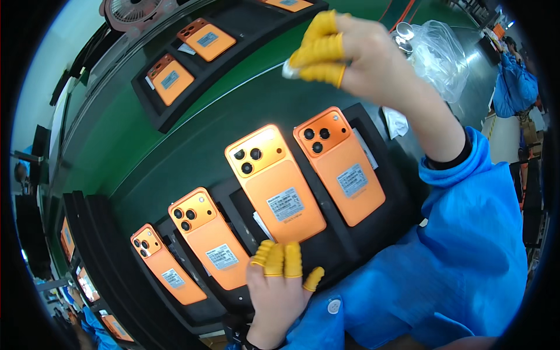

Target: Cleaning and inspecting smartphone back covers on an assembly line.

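The left grip (277, 300) lies palm down at the near end of a large orange phone (281, 178), third from the left in a black tray (396, 175). Its yellow-covered fingertips sit side by side along the phone's lower edge, apparently touching it, while the thumb stands apart to the right; the grip is not closed around anything. The phone rests back up, slightly tilted, its camera end pointing away from the person and its silver label (285, 203) just beyond the fingertips.

The right grip (370, 55) is raised well beyond the phone, up and to the right. Its covered fingers are drawn together, pinching a small white piece (289, 70) whose kind cannot be told.

A fourth orange phone (340, 166) lies just right of the third, and two more are to the left. Farther off, on the green tabletop (192, 149), a second black tray (164, 121) carries more orange phones.
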Demonstrator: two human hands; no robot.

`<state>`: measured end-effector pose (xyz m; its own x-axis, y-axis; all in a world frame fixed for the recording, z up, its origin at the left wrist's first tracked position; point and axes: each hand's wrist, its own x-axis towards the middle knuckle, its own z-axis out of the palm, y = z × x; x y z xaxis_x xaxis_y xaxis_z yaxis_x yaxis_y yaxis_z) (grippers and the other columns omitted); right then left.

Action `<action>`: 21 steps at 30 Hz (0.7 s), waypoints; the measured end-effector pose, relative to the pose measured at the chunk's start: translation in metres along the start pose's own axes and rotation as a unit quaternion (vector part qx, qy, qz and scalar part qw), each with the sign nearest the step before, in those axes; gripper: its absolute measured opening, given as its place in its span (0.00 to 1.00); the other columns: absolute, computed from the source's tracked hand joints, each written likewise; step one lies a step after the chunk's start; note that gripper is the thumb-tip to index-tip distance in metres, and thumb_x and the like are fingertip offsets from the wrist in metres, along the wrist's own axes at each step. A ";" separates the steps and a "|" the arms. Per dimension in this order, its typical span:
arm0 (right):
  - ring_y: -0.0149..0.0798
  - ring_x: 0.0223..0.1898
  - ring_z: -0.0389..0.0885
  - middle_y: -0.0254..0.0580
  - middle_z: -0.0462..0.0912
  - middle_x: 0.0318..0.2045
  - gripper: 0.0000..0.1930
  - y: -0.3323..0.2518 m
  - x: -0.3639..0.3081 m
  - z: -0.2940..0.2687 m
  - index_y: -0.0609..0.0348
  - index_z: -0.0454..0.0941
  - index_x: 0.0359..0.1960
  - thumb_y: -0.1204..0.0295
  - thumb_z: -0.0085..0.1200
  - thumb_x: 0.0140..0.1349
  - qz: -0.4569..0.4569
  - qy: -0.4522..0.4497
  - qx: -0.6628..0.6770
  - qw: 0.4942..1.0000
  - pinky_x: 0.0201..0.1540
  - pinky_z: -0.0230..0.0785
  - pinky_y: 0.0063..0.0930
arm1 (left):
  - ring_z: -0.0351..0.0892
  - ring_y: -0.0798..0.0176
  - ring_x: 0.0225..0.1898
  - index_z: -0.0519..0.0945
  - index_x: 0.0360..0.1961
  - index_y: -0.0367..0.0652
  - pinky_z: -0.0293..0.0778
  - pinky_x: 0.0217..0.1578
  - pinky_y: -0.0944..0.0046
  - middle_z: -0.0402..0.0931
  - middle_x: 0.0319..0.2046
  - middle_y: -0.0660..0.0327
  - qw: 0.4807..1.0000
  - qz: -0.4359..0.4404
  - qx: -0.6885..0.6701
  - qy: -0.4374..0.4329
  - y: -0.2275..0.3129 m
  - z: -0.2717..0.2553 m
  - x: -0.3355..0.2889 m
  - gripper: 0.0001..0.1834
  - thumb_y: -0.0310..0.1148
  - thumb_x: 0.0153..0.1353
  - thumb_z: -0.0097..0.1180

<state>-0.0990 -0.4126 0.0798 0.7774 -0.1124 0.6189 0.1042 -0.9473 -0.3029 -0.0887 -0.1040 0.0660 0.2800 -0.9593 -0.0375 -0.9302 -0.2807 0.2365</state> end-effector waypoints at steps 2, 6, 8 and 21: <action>0.36 0.26 0.74 0.35 0.74 0.24 0.06 -0.018 0.001 0.019 0.53 0.81 0.25 0.67 0.58 0.45 -0.025 -0.021 0.005 0.999 0.30 0.67 0.27 | 0.63 0.46 0.47 0.67 0.47 0.34 0.60 0.46 0.49 0.64 0.42 0.49 1.000 0.008 -0.001 -0.002 -0.002 0.005 -0.002 0.35 0.50 0.44 0.59; 0.37 0.27 0.72 0.36 0.73 0.23 0.07 -0.035 -0.006 0.048 0.53 0.81 0.27 0.69 0.58 0.45 -0.003 -0.071 0.035 0.997 0.32 0.66 0.27 | 0.63 0.46 0.48 0.67 0.47 0.34 0.60 0.46 0.49 0.64 0.42 0.48 1.000 -0.009 -0.026 -0.011 -0.005 0.009 -0.004 0.34 0.50 0.46 0.58; 0.37 0.28 0.72 0.35 0.74 0.24 0.07 -0.039 -0.005 0.061 0.53 0.81 0.28 0.69 0.58 0.44 0.011 -0.075 0.049 0.996 0.33 0.66 0.27 | 0.63 0.46 0.48 0.69 0.47 0.38 0.61 0.46 0.48 0.65 0.43 0.48 0.999 -0.021 -0.025 -0.001 -0.005 0.011 -0.004 0.31 0.50 0.48 0.55; 0.35 0.26 0.70 0.37 0.70 0.24 0.09 -0.055 -0.008 0.086 0.54 0.81 0.29 0.75 0.57 0.42 -0.019 -0.124 0.064 0.990 0.32 0.61 0.27 | 0.56 0.45 0.58 0.65 0.53 0.36 0.43 0.56 0.43 0.59 0.56 0.47 0.998 -0.028 0.007 -0.058 -0.004 0.014 -0.011 0.35 0.54 0.52 0.44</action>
<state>-0.0576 -0.3339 0.0289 0.8980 0.0136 0.4398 0.2008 -0.9020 -0.3822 -0.0912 -0.0926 0.0520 0.3032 -0.9391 -0.1621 -0.9173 -0.3336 0.2172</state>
